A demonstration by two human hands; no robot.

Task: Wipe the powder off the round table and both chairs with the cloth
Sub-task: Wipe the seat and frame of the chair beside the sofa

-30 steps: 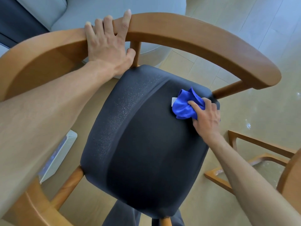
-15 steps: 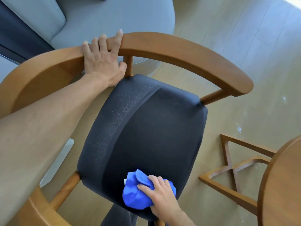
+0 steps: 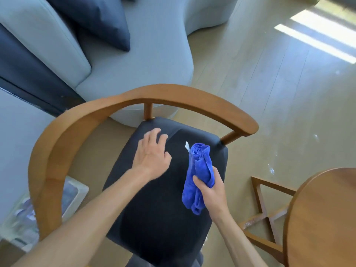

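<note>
I see the right hand (image 3: 212,191) gripping the bunched blue cloth (image 3: 199,174) above the chair (image 3: 154,199) seat, approx. 3 o'clock side. Left hand (image 3: 152,151) spread, fingers straight, over the seat. Round worktop (image 3: 323,218) at 4 o'clock.

Single view only, head-mounted, wide-angle. Aimed forward and steeply downward, almost straight onto the chair seat (image 3: 163,199) from above. Positioned close: both forearms entered from the bottom edge, with left hand (image 3: 151,155) and right hand (image 3: 212,191) near frame centre. Curved chair backrest (image 3: 134,99) arched across the middle. Sofa (image 3: 146,60) filled the upper left, floor (image 3: 289,93) the upper right, round tabletop (image 3: 323,218) cut by the lower right corner. Straight lines bowed toward the edges. No second view for overlap.
</note>
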